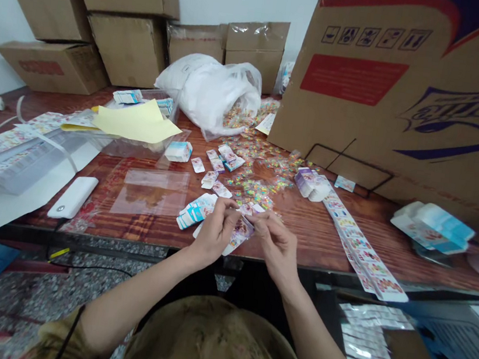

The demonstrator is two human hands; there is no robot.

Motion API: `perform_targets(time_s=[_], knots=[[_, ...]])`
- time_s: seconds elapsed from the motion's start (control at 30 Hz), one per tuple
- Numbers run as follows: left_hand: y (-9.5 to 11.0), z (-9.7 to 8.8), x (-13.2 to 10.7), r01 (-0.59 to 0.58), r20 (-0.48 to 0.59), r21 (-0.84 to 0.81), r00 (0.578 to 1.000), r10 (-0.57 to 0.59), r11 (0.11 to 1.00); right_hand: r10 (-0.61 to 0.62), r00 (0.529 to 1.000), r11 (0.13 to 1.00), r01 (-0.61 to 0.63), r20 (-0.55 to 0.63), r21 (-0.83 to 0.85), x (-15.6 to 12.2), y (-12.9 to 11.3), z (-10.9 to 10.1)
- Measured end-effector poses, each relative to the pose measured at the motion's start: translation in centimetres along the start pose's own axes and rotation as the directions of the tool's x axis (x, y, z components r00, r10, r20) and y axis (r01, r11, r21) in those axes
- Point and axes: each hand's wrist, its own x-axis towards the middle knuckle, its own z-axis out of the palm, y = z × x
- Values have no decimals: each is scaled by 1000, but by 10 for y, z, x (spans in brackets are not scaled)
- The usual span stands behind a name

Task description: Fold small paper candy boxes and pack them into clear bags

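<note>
My left hand (216, 234) and my right hand (275, 244) meet near the table's front edge, fingers pinched on a small purple-and-white printed carton (244, 225). The fingers cover parts of it. More printed pieces (233, 244) lie beneath the hands. A fan of blue-and-white flat cartons (195, 211) rests just left of my left hand. Beyond the fingers, small clear packets of colourful bits (256, 187) are spread over the wood. Several little cartons (227, 157) lie behind the left hand.
A white sack (205, 89) spills packets at the back. The large cardboard box (340, 116) stands at right, near purple cartons (312, 184) and printed strips (357, 242). On the left are a white power bank (73, 197), clear plastic sheet (149, 191) and yellow paper (136, 120).
</note>
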Motion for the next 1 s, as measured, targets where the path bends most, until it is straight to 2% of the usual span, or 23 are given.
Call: perform_targets(time_s=[0.1, 0.23, 0.3, 0.47, 0.57, 0.7, 0.8, 0.87, 0.93, 1.0], knots=[[-3, 4, -4, -26, -54, 35, 998, 28, 999, 54, 998, 998, -53, -12, 25, 0, -1, 2], [-9, 6, -7, -68, -12, 59, 998, 68, 996, 164, 982, 985, -159, -89, 65, -1, 8, 2], [-11, 6, -8, -73, 15, 62, 997, 72, 995, 192, 979, 980, -187, -73, 69, -1, 11, -1], [-10, 5, -6, -45, 22, 47, 999, 44, 998, 110, 991, 994, -110, 71, -6, 4, 5, -10], [-10, 4, -5, -8, 5, 31, 1000, 7, 999, 102, 990, 995, -101, 98, -6, 4, 3, -9], [-13, 3, -8, 41, -11, 1, 999, -41, 999, 113, 988, 993, -115, 104, 12, -8, 12, -3], [-20, 3, -8, 91, -53, -19, 994, -92, 996, 169, 965, 985, -172, 202, -1, -18, 26, 2], [-27, -2, 2, 133, -69, -43, 988, -135, 990, 211, 942, 978, -203, 263, -57, -20, 37, 5], [-34, -12, 23, 166, -146, -57, 974, -173, 984, 212, 950, 975, -188, 228, -121, -15, 49, 5], [-39, -30, 50, 180, -328, 8, 930, -167, 984, 174, 980, 967, -150, 101, -207, -5, 61, 4]])
